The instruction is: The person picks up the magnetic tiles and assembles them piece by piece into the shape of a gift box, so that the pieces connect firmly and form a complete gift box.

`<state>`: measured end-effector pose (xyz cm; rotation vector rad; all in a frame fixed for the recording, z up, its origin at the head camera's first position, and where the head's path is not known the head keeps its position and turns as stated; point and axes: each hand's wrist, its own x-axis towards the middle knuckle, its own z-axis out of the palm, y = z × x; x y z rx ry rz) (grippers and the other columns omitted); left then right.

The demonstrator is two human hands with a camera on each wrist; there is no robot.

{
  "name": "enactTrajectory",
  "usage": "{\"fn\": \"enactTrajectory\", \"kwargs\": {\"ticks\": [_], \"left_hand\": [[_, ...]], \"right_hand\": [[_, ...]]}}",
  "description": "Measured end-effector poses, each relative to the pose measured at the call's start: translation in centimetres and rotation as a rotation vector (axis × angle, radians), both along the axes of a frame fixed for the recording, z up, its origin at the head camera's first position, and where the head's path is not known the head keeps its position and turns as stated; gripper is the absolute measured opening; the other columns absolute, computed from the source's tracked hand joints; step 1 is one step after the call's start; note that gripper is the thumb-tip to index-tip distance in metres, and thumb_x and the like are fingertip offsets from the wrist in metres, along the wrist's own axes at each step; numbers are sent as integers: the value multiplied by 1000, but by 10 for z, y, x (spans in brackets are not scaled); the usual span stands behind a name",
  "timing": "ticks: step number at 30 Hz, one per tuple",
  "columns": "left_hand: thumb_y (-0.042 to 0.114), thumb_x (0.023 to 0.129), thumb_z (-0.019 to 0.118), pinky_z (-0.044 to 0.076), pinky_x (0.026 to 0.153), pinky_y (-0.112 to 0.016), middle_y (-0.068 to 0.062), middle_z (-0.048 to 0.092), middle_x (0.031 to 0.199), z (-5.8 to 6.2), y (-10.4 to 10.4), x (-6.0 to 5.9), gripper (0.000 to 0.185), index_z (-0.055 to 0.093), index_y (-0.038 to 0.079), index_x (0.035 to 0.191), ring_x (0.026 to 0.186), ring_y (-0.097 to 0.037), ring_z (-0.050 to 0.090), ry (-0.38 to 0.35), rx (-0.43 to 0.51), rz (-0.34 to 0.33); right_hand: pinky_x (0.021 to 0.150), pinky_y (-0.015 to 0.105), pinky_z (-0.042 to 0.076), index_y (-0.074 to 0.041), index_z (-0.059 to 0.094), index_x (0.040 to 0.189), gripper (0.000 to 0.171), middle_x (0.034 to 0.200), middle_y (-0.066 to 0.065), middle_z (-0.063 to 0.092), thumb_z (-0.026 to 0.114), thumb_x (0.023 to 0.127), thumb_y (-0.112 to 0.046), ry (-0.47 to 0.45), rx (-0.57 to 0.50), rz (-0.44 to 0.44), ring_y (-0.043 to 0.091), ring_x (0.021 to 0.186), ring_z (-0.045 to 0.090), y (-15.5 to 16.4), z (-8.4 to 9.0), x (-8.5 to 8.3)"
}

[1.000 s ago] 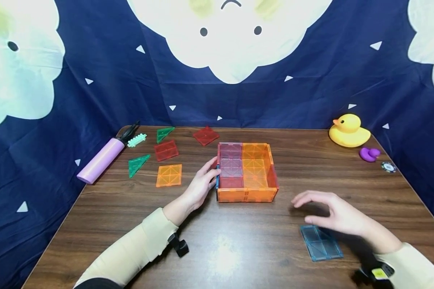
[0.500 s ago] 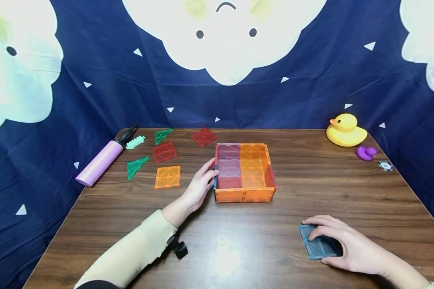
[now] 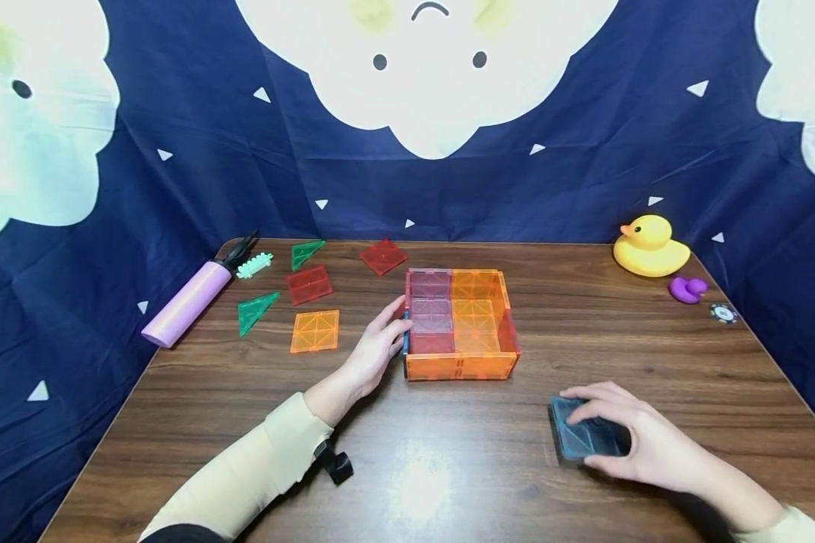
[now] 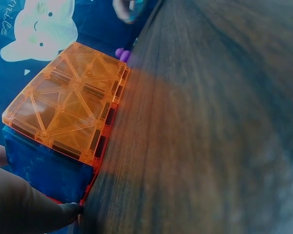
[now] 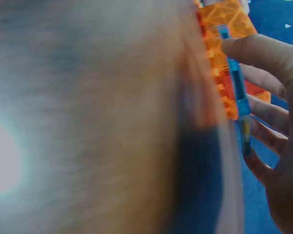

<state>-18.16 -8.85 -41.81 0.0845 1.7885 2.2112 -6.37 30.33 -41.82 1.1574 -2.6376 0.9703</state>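
Right hand (image 3: 655, 441), lower right of the frame: thumb and fingers grip a blue translucent square plastic tile (image 3: 576, 439) by its edges. From where I stand it seems just off the dark wood-grain table (image 3: 489, 460); single or stacked, I cannot tell.

Left hand (image 3: 372, 351), mid-frame: thumb and fingers hold the left side of a lidless box of orange, red, purple and blue translucent tiles (image 3: 462, 367).

Key relation: the box lies up and left of the right fingers, well apart from the tile. The tile, being square, has no long axis; its left edge faces the box side. The left hand is nearer the box, touching it.

Counts, loose tiles, upper left: two green triangles (image 3: 256, 313), two red squares (image 3: 309, 285), one orange square (image 3: 315, 332). Further left: one lilac cylinder with black nozzle (image 3: 189, 303), one mint-green knobbly piece (image 3: 254, 265). Upper right: one yellow duck (image 3: 652, 253), one small purple duck (image 3: 686, 289), one black-and-white chip (image 3: 724, 313).
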Motion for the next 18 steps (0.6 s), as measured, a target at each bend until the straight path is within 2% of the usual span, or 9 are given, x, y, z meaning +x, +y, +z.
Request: {"fn": "enactTrajectory", "kwargs": {"ticks": [6,11,13,18], "left_hand": [[10,101,49,18,121,-52,-15,21,166,-1,1,0,64,27,7,161,149,-31,27,-6,8,6],[11,100,49,18,121,-52,-16,19,167,0,1,1,66,26,7,162,150,-31,25,2,5,5],[11,100,50,18,121,-53,-16,18,167,-1,1,1,67,25,7,162,150,-31,24,4,3,1],[11,101,49,18,121,-53,-15,17,167,-2,0,1,66,24,8,162,150,-31,23,4,-1,-10]], "right_hand": [[105,15,32,-29,68,122,63,140,2,60,94,69,-8,8,-63,-60,12,128,52,-17,27,-25],[107,18,32,-28,69,120,58,141,1,60,93,70,-9,32,-87,-61,15,129,51,-39,51,-53],[105,21,36,-27,69,120,56,141,1,60,92,71,-10,37,-92,-49,16,128,52,-51,60,-65],[96,37,46,-23,70,118,48,141,0,60,91,75,-15,51,-93,-11,18,124,53,-84,77,-97]]}}
